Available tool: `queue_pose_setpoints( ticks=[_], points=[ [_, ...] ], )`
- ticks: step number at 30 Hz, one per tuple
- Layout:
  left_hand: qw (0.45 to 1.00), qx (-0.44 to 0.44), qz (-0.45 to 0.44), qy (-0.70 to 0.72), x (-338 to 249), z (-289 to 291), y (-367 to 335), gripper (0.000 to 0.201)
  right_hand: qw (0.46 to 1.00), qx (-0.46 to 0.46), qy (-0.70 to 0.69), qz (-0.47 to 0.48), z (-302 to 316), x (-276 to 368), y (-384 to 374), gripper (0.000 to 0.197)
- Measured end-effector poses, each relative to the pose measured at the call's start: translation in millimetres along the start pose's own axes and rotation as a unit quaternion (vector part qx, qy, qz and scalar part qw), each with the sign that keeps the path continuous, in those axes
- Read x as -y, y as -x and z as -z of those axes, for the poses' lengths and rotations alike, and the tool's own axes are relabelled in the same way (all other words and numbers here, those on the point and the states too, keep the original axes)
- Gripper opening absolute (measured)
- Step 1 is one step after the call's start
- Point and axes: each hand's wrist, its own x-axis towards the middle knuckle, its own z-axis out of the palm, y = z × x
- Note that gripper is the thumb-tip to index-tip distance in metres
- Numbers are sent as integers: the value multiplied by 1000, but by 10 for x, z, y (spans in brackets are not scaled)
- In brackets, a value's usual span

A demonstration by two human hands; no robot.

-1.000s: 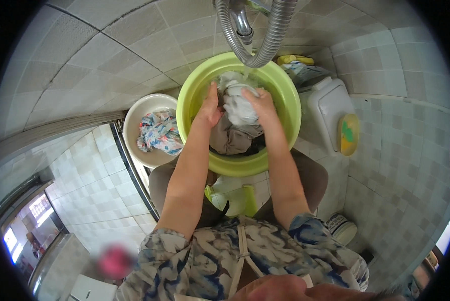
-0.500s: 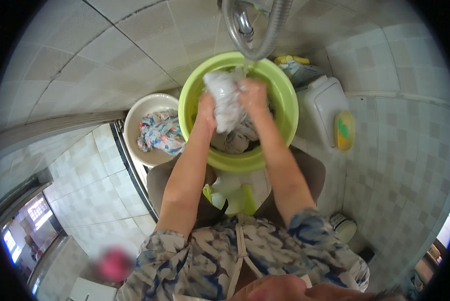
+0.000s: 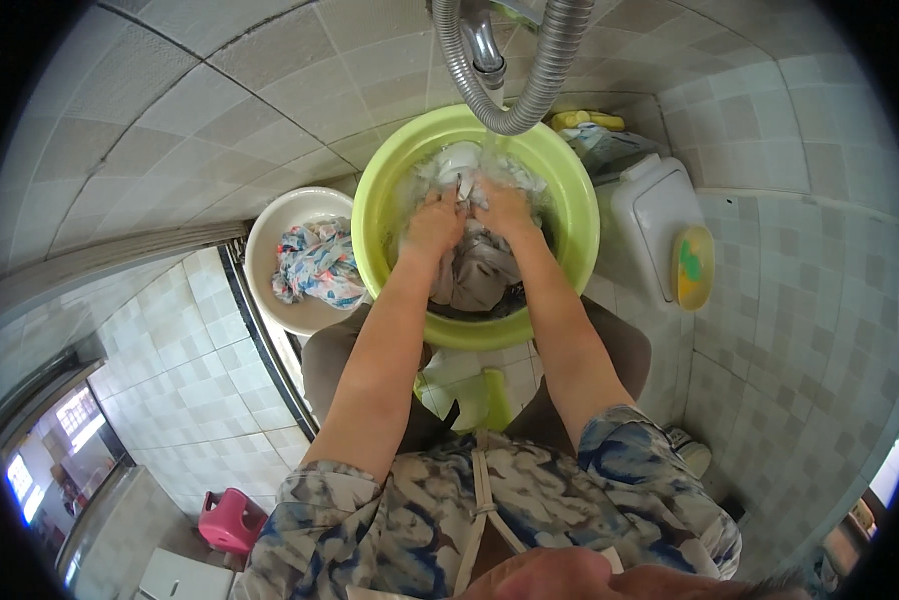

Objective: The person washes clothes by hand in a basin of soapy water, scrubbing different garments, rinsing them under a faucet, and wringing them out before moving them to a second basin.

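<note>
A wide yellow-green basin (image 3: 587, 215) stands in front of me with water and laundry in it. Inside, my left hand (image 3: 435, 222) and my right hand (image 3: 503, 208) are side by side on a wet white cloth (image 3: 461, 160), fingers closed on its near part. The rest of the cloth spreads into the water toward the far side, where splashes blur it. Nearer to me, a grey-brown cloth (image 3: 477, 272) lies bunched in the basin beside darker fabric. My fingertips are partly hidden by the cloth and water.
A faucet with a grey corrugated hose (image 3: 559, 60) hangs over the basin's far rim. At left, a white basin (image 3: 259, 255) holds patterned cloth (image 3: 319, 262). A lidded white bin (image 3: 654, 215) and yellow soap dish (image 3: 691, 268) stand right. A pink stool (image 3: 231, 520) is behind left.
Both hands have come down and closer together, taking the bunched white cloth from above the laundry into the water, where it now spreads and splashes. The side basin stays put.
</note>
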Motion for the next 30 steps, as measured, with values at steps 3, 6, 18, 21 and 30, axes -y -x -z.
queue_pose_setpoints(
  ticks=[3, 6, 18, 21, 30],
  points=[
    [998, 41, 23, 40, 197, 36, -119, 59, 992, -119, -19, 23, -32, 74, -32, 65],
    [990, 118, 75, 27, 49, 209, -213, 55, 992, -91, -82, -26, -64, -34, 45, 58],
    [989, -127, 0, 70, -294, 848, -70, 37, 996, 69, -57, 8, 527, -155, 531, 26],
    [872, -89, -3, 481, -716, 1225, 98, 29, 999, -26, -41, 15, 576, 115, 849, 37],
    [821, 30, -67, 566, -1385, 1474, 959, 28, 923, -139, -336, 124, 742, 488, 1237, 55]
  ],
)
